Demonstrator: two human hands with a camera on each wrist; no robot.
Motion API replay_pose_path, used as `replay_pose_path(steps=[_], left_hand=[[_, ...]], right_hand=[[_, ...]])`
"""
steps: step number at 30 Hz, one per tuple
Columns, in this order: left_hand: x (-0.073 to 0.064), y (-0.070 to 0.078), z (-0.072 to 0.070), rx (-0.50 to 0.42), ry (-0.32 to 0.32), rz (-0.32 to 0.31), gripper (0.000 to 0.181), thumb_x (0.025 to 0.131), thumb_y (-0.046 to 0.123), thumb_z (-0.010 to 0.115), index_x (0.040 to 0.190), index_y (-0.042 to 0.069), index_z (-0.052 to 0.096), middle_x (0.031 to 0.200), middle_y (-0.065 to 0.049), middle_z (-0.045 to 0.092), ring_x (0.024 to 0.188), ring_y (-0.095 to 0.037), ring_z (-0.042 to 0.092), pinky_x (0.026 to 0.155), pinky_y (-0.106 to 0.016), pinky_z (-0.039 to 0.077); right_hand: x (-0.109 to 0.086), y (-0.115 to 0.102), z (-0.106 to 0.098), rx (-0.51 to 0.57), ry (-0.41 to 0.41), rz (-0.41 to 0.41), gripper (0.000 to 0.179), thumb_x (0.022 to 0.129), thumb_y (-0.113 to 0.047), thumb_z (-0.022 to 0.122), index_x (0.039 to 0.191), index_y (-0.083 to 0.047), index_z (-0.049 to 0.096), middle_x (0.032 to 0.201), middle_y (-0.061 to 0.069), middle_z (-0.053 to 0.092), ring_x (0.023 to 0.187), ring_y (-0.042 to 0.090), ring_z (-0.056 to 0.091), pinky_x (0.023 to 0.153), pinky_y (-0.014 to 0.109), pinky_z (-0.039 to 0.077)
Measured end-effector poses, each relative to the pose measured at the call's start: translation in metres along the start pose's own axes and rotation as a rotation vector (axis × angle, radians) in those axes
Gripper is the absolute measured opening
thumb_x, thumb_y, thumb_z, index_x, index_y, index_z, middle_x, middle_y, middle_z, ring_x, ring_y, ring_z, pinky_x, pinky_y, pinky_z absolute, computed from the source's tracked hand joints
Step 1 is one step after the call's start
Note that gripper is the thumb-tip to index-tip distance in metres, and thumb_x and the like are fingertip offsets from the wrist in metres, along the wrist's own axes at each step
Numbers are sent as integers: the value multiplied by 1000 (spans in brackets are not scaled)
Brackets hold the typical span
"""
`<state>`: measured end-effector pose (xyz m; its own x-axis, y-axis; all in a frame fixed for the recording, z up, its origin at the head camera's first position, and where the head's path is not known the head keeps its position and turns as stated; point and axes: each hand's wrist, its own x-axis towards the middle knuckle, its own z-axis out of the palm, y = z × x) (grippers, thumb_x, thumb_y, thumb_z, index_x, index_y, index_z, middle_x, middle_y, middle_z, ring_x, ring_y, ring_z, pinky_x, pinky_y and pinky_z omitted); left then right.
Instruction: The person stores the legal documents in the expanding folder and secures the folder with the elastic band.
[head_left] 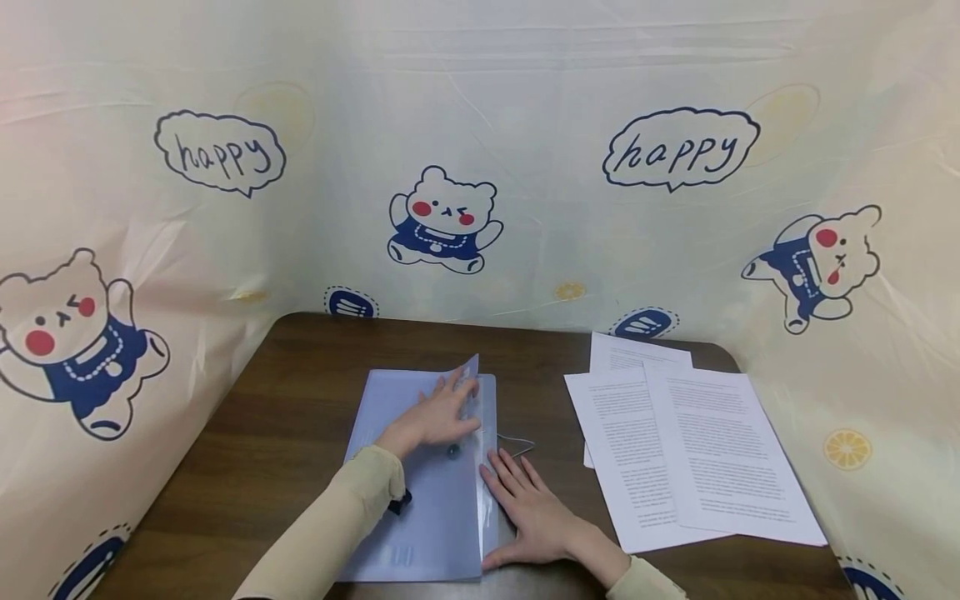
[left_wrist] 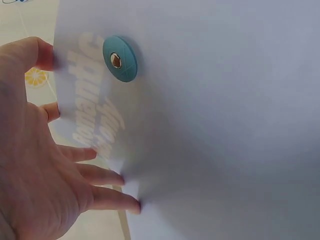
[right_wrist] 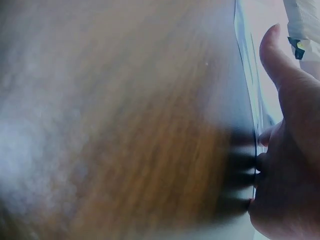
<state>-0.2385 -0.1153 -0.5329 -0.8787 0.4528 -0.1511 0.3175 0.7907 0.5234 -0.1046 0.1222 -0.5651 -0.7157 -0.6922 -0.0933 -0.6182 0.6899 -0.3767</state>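
A translucent pale-blue string-closure folder [head_left: 420,533] lies on the table, its top right corner sticking up. My left hand [head_left: 442,417] reaches over the folder's upper right part, fingers spread and touching the cover. In the left wrist view the fingertips [left_wrist: 131,204] rest along the cover's edge, near a round teal button [left_wrist: 120,59] and pale printed lettering. Lower on the right side, my right hand [head_left: 542,518] lies with spread fingers on the folder's right margin. A thin string [head_left: 521,440] loops out beside it onto the table.
Several printed sheets [head_left: 735,450] overlap on the right of the dark wooden table [head_left: 247,433]. Behind and around the table hangs a pale curtain [head_left: 525,100] with bear drawings. A small black object [head_left: 401,502] shows by the left sleeve.
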Motion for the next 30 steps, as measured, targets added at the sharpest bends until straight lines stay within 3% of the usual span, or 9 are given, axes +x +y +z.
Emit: replay_pose_path(steps=[2, 4, 7, 11, 15, 18, 20, 25, 30], left_hand=[[0, 0, -2, -22, 7, 3, 46, 98, 40, 63, 138, 19, 54, 183, -23, 19, 163, -61, 28, 119, -91, 28], [0, 1, -3, -58, 18, 4, 40, 101, 36, 66, 134, 17, 54, 181, -25, 24, 158, -55, 40, 117, -83, 39], [1, 2, -7, -117, 37, 3, 30, 103, 28, 68, 126, 15, 55, 175, -28, 33, 142, -46, 57, 109, -67, 54], [0, 5, -11, -152, 58, 20, 17, 105, 21, 64, 117, 13, 55, 162, -29, 47, 122, -39, 63, 96, -55, 58], [3, 0, -11, -133, 78, 79, 10, 107, 18, 59, 112, 10, 61, 119, -17, 69, 91, -25, 64, 77, -42, 56], [4, 2, -14, -134, 61, 57, 17, 108, 16, 56, 119, 6, 66, 81, -5, 62, 65, -15, 53, 60, -31, 46], [0, 9, -18, -151, 40, -12, 25, 107, 10, 54, 129, 4, 67, 72, -2, 54, 55, -13, 46, 53, -28, 41], [-2, 15, -22, -119, 57, -104, 39, 109, 5, 51, 146, 6, 64, 76, -7, 60, 54, -12, 46, 52, -26, 40], [-6, 23, -28, -99, 96, -149, 48, 106, -2, 54, 153, 2, 61, 81, -10, 66, 51, -11, 46, 50, -23, 41]], right_hand=[[0, 0, 0, 8, -2, 5, 126, 86, -76, 79, 175, -6, 23, 185, 21, 14, 173, 40, 14, 136, 65, 22], [0, 0, 1, 5, 2, 9, 125, 87, -76, 78, 175, -7, 23, 185, 20, 14, 173, 40, 14, 136, 65, 22], [-1, -1, 3, -19, 14, 14, 123, 89, -77, 76, 175, -7, 24, 185, 20, 15, 173, 39, 15, 137, 64, 23], [-1, -2, 4, -47, 26, 22, 123, 89, -78, 75, 175, -7, 25, 185, 19, 16, 173, 38, 16, 137, 62, 24], [-1, -4, 4, -49, 32, 27, 123, 88, -78, 76, 175, -7, 26, 185, 18, 18, 173, 38, 18, 136, 62, 25], [-1, -4, 4, -51, 38, 30, 122, 87, -77, 77, 175, -7, 27, 184, 18, 19, 172, 38, 19, 136, 62, 26], [-1, -4, 5, -60, 42, 31, 123, 87, -77, 78, 174, -7, 28, 184, 18, 20, 172, 37, 19, 136, 62, 26], [0, -4, 6, -63, 44, 32, 123, 87, -79, 77, 174, -7, 27, 184, 18, 20, 172, 37, 19, 136, 62, 26], [0, -5, 5, -50, 47, 31, 123, 87, -78, 77, 174, -7, 28, 184, 18, 20, 172, 38, 19, 136, 62, 26]])
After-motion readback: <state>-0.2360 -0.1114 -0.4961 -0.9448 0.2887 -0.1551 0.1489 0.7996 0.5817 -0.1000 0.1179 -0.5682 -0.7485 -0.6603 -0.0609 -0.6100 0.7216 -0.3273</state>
